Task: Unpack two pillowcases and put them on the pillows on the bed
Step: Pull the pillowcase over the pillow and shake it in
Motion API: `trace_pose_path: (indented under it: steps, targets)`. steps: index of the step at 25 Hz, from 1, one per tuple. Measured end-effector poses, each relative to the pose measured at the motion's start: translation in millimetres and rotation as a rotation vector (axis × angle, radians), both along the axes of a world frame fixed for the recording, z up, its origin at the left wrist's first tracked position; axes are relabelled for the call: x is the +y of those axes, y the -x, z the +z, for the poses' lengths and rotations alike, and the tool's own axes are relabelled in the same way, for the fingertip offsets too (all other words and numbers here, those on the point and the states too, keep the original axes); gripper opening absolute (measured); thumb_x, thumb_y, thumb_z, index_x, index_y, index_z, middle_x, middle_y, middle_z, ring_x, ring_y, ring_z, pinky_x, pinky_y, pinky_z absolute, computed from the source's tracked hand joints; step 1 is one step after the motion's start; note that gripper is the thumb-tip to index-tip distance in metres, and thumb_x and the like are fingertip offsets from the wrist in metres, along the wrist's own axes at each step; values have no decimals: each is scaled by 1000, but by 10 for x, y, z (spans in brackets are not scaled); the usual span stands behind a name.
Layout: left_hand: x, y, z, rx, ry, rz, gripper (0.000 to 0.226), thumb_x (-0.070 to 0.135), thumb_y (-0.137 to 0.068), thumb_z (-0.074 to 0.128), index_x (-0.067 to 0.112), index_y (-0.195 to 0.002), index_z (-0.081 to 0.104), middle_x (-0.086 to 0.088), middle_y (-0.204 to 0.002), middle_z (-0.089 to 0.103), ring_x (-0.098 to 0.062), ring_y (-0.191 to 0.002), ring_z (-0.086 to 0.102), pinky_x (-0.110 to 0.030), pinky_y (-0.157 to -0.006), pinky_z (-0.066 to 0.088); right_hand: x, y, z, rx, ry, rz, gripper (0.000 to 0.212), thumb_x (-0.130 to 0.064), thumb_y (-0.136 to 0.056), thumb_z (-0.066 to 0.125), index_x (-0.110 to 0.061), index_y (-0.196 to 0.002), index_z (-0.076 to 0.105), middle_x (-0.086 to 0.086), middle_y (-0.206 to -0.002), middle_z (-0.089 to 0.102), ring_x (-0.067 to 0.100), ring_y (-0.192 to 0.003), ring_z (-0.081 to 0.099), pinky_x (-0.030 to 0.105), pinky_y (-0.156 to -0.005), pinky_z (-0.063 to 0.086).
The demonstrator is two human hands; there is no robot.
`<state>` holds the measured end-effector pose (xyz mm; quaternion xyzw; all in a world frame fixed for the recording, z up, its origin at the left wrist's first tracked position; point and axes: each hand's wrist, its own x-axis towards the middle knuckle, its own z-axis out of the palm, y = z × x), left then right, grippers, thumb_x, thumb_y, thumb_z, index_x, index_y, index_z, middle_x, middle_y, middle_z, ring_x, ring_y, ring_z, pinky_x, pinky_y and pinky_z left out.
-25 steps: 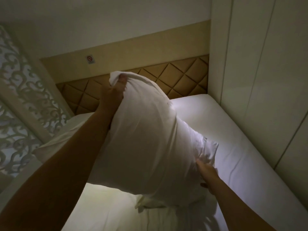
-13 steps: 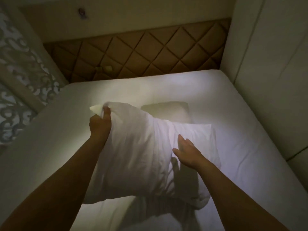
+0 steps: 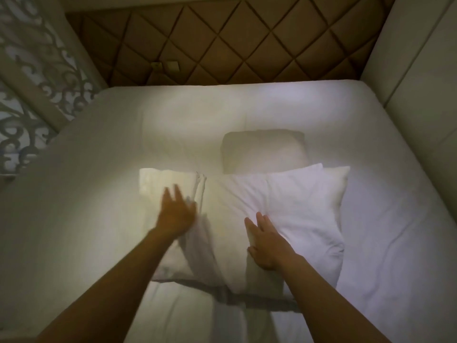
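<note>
The right grip (image 3: 265,243), a bare hand, lies flat on the pillow (image 3: 230,214). Its fingers are straight and close together and press into the soft cloth. They pinch nothing. The left grip (image 3: 176,214) is blurred. Its fingers are spread and straight over the left part of the pillow, and it holds nothing. Whether it really touches the cloth I cannot tell.

The pillow lies across the middle of the bed (image 3: 86,181), with the white pillowcase (image 3: 296,194) on it. A bunched fold of the cloth (image 3: 200,191) runs over the pillow just beside the left grip. Left of this fold the pillow looks cream in the light, and I cannot tell if this end is bare or covered.

Directly behind the pillow, touching its far edge, lies a second pillow (image 3: 264,152), cream coloured and half hidden. Farther behind the pillow stands the brown quilted headboard (image 3: 222,40), with two small switch plates (image 3: 165,66) on it. Far to the left of the pillow is a lattice screen (image 3: 29,70) with curled ornaments. Far to the right of it are pale wall panels (image 3: 420,70), just beside the edge of the bed.
</note>
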<state>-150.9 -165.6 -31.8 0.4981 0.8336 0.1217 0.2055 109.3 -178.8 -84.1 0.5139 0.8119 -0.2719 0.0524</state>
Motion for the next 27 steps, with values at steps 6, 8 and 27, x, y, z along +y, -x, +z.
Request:
trace_pose_path:
  steps: [6,8,27]
  targets:
    - [-179,-1310,-566,176,380,-482,83,67,-94,31,34,-152,-18,-3,-161,-25,-34,-149,-14,-63,-117,7,55,-217,77,-15,-313,-196,55,-37,-96,53,-20,-146,38,5,-156,33,26,-141,36,39,-116,33]
    - [-165,-1434,-681,212,397,-463,84,68,-93,30,34,-151,-20,-3,-160,-27,-35,-148,-16,-65,-116,5,171,-549,98,-84,-321,-468,59,-38,-90,56,-16,-142,38,11,-147,40,30,-130,45,43,-108,42]
    - [493,-2440,74,-122,124,-231,71,53,-85,59,14,-138,33,-12,-138,40,-34,-124,45,-43,-99,44,97,-832,360,434,191,-416,17,-28,-97,55,-20,-108,65,-5,-100,68,14,-89,65,31,-88,56]
